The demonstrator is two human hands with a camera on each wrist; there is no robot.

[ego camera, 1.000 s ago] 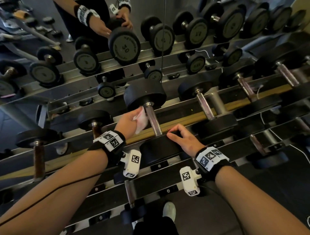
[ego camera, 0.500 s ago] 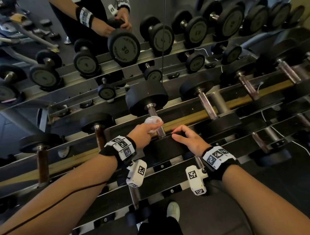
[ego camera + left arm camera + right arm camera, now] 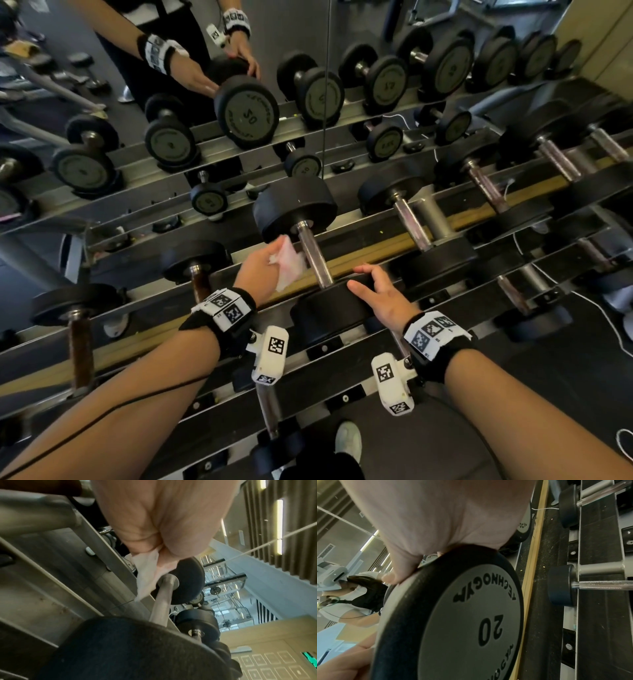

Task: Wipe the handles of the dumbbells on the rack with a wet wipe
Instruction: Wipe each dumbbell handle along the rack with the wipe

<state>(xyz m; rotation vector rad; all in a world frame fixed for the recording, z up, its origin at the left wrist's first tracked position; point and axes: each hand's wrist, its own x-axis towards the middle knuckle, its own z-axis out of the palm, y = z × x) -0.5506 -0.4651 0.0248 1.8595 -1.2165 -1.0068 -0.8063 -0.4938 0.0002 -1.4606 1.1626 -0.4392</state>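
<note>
A long metal rack [image 3: 376, 346] runs across the head view, its rails carrying rows of black dumbbells, with a mirror [image 3: 308, 41] behind it showing the same weights and the person's wrists. A yellowish strip [image 3: 383, 248] lies along the rack under the handles.

The dumbbell [image 3: 310, 246] in the middle rests on the rack with its far head [image 3: 294, 207] toward the mirror and its near head [image 3: 330, 315] toward the person. The right wrist view shows the near head's grey end plate [image 3: 471, 628], marked 20. Its steel handle [image 3: 314, 255] runs between the two heads and lies bare along most of its length.

The right hand [image 3: 383, 301] rests on top of the near head, fingers spread and fairly straight, the thumb over the edge; its grip is slack, clamped on nothing.

The left hand [image 3: 258, 270] sits just left of the handle, near the far head. Its grip is together on a crumpled white wipe [image 3: 287, 263], pinched between thumb and fingers. In the left wrist view the wipe [image 3: 149, 574] hangs from the fingers and touches the handle [image 3: 163, 597] near its collar beside the far head.
</note>
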